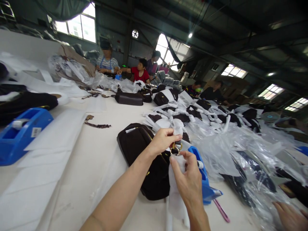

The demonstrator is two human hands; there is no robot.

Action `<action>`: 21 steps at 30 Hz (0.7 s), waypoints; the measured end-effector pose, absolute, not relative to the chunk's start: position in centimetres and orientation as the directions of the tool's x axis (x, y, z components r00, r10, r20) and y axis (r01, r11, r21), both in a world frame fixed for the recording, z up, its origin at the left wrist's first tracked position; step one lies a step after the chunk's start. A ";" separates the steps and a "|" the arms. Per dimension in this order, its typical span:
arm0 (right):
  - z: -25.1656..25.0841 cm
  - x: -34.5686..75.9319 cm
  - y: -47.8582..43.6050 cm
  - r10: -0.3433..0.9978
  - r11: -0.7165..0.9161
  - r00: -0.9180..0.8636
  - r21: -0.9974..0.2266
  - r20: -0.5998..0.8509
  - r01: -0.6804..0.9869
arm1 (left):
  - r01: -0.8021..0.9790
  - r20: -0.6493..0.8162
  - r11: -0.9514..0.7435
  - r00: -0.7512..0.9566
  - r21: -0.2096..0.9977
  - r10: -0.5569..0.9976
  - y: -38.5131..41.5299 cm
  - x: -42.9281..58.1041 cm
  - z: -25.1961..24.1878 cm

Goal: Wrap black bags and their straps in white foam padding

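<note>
A black bag [137,144] with gold zips lies on the table below my hands. Above its right side, my left hand [165,141] is closed, thumb against fingers, on a strap end wrapped in white tissue [178,125]. Just under that thumb hang metal rings [175,150], gold-coloured and linked close together. My right hand [189,175] pinches the lower ring from below. A strip of white wrapping [176,192] hangs down beside this hand. The fingers partly hide where the rings meet the straps.
A blue tape dispenser [204,179] and a pink-handled tool [221,210] lie right of the bag. Another blue dispenser [31,128] stands left, beside white sheets [48,160]. Wrapped black bags and clear plastic [216,154] cover the right. Another person's hand [290,216] shows lower right; several people work behind.
</note>
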State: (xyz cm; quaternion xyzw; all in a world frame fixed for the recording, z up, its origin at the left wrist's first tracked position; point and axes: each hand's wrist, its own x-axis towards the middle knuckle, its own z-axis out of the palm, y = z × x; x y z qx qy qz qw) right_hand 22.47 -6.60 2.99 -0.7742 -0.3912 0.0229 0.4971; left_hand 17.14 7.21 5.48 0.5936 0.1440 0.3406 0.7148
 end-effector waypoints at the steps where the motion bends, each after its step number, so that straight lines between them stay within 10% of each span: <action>1: 3.1 22.9 -6.7 0.634 -0.153 0.689 -0.817 0.351 0.557 | -0.321 0.201 0.070 0.731 0.944 0.652 7.2 17.1 5.5; 11: 3.9 27.6 -5.6 0.788 0.135 0.528 -0.926 0.316 0.354 | -0.349 0.231 0.141 0.822 0.927 0.520 6.5 16.8 6.2; 21: 6.9 31.1 -2.4 0.828 0.157 0.528 -0.982 0.187 0.100 | -0.247 0.285 -0.142 0.841 0.958 0.460 5.9 18.2 4.2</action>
